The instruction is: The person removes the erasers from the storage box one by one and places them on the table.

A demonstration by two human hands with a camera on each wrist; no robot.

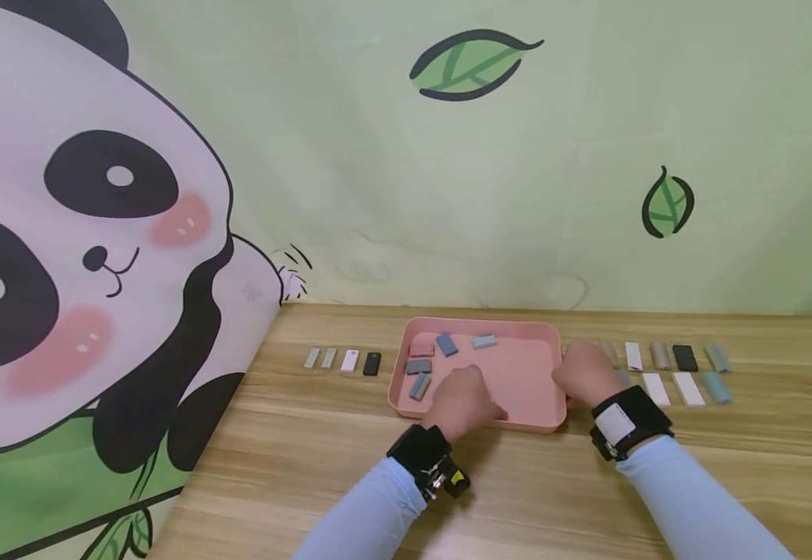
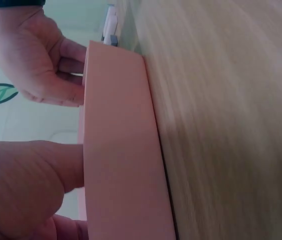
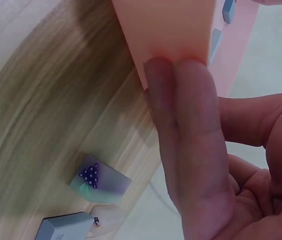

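Note:
A pink tray [image 1: 518, 427] sits on the wooden table with several small blue, grey and pink blocks inside, among them a light blue block [image 1: 484, 341]. My right hand [image 1: 583, 373] grips the tray's right wall, two fingers flat against its outside and the thumb on the inner side. Over the front wall, my left hand [image 1: 463, 400] reaches down into the tray. In the left wrist view its thumb and fingers pass behind the pink wall, which hides their tips; I cannot tell whether they hold anything.
Left of the tray stands a short row of small pieces, including a black one [image 1: 372, 363]. Two rows of small blocks lie to its right, with a white block [image 1: 655, 390] and a grape-printed block [image 3: 100, 179]. A panda-printed cloth [image 1: 350, 194] hangs behind the table.

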